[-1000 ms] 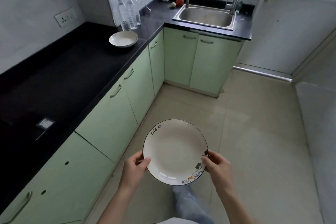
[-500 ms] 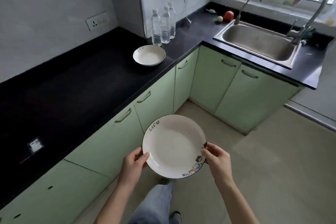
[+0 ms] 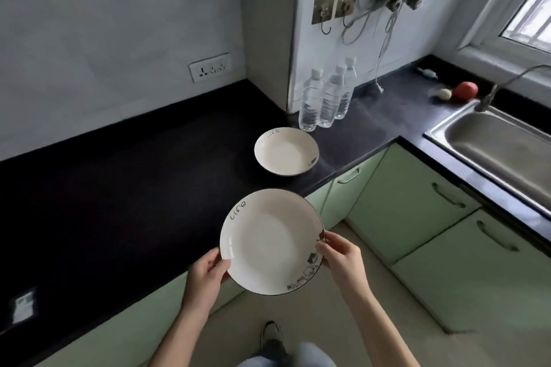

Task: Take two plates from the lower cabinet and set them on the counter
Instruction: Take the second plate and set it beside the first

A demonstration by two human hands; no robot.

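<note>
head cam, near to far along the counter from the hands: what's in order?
Held plate in left hand and right hand → plate on the counter → three water bottles → wall hooks.

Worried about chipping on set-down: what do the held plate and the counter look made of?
Held plate: likely glazed ceramic, glossy white with a thin dark rim and printed decoration. Counter: looks like dark polished stone, black and faintly reflective, though laminate can't be ruled out. Both look hard.
</note>
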